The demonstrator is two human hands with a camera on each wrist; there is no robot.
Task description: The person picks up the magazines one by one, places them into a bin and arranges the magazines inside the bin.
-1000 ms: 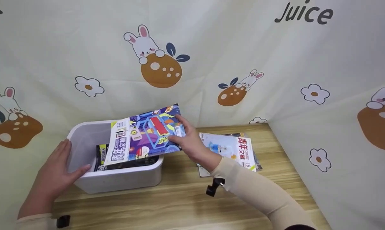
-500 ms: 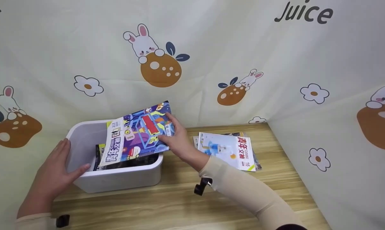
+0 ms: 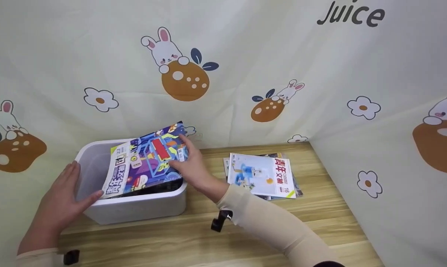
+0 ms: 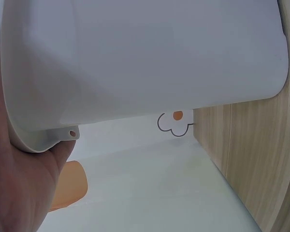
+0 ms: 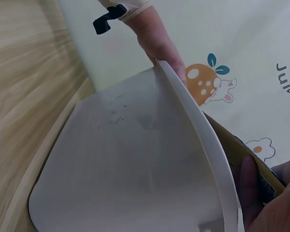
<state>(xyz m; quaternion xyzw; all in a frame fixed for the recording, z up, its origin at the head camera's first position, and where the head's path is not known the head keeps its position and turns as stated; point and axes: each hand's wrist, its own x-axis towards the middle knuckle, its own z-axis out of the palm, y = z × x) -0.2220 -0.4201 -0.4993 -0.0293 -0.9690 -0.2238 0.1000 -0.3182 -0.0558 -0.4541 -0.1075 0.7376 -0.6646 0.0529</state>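
Note:
A colourful purple-and-blue magazine [image 3: 149, 159] lies tilted over the white plastic bin [image 3: 142, 207], its left end down inside and its right end raised above the rim. My right hand [image 3: 195, 168] pinches that raised end, thumb on the cover and fingers at the far edge. Under it, part of a black-covered magazine [image 3: 160, 188] shows in the bin. At the bin's left end my left hand [image 3: 60, 198] holds the rim, with the thumb over the front corner. In the right wrist view the bin's wall [image 5: 135, 159] hides much of the magazine.
To the right, a small pile of magazines [image 3: 260, 176] lies on the wood-grain table [image 3: 223, 241], a pale-blue cover on top. A curtain [image 3: 231, 48] printed with rabbits and oranges stands close behind the bin and along the right side.
My right hand has moved left and slightly down with the colourful magazine, which now covers more of the bin's opening. The left hand has kept its place on the rim.

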